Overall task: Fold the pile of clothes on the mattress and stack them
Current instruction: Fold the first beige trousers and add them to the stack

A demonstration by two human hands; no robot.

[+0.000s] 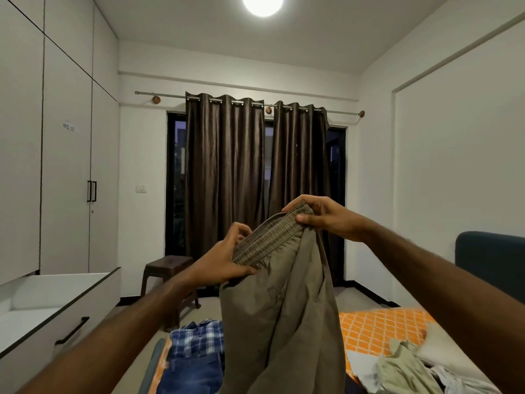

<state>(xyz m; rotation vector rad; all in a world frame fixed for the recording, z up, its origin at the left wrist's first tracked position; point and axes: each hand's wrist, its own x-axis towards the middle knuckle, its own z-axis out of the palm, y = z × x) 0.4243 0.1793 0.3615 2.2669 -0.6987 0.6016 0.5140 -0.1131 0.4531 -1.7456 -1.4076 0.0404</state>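
Both hands, left (224,260) and right (321,216), pinched the trousers' (284,308) waistband, legs hanging below. Uneven grip could skew the fold.

trousers (281,308) hang mid-frame above mattress (377,325) | shirt (199,336) left | clothes pile (412,371) right

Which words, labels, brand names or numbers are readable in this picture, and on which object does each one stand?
No text can be read.
Small white label on the tall white wardrobe door: it has dark marks, too small and blurred to read.
Olive-brown trousers with the elastic waistband: no brand tag shows.
Blue checked shirt: no lettering shows.
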